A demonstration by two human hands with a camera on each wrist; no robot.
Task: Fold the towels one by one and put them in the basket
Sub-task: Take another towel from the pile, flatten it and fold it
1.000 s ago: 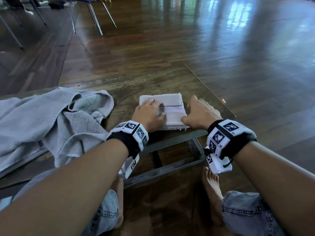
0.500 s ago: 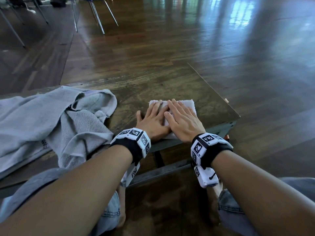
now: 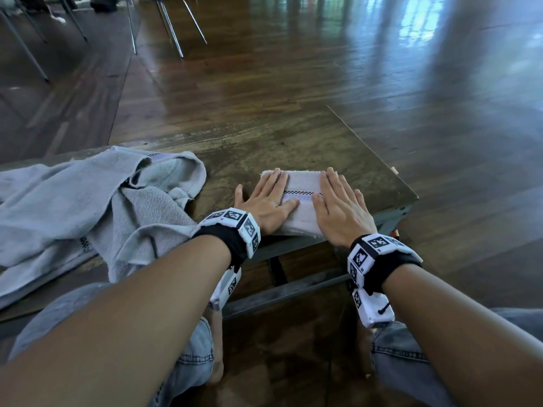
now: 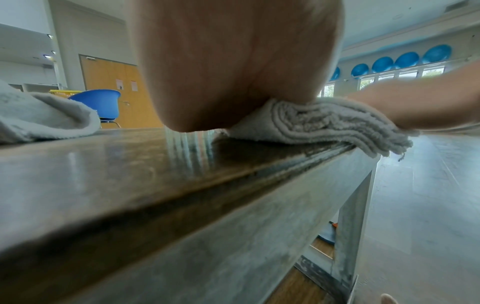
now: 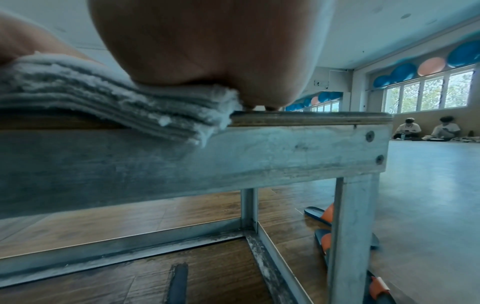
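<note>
A small folded white towel (image 3: 302, 198) with a checked stripe lies at the near edge of the low wooden table (image 3: 293, 142). My left hand (image 3: 264, 198) presses flat on its left part and my right hand (image 3: 338, 207) presses flat on its right part, fingers straight. In the left wrist view the towel's stacked layers (image 4: 319, 125) show under my palm, one corner hanging past the table edge. The right wrist view shows the same folded layers (image 5: 103, 107) under my right palm. No basket is in view.
A heap of unfolded grey towels (image 3: 88, 207) covers the table's left side and hangs over its near edge. The table's right corner (image 3: 411, 198) is close to my right hand. Chair legs (image 3: 173, 27) stand far back. Sandals (image 5: 324, 218) lie under the table.
My hands were side by side over the middle of the folded towel; they have slid apart to its left and right ends, so the striped centre shows between them.
</note>
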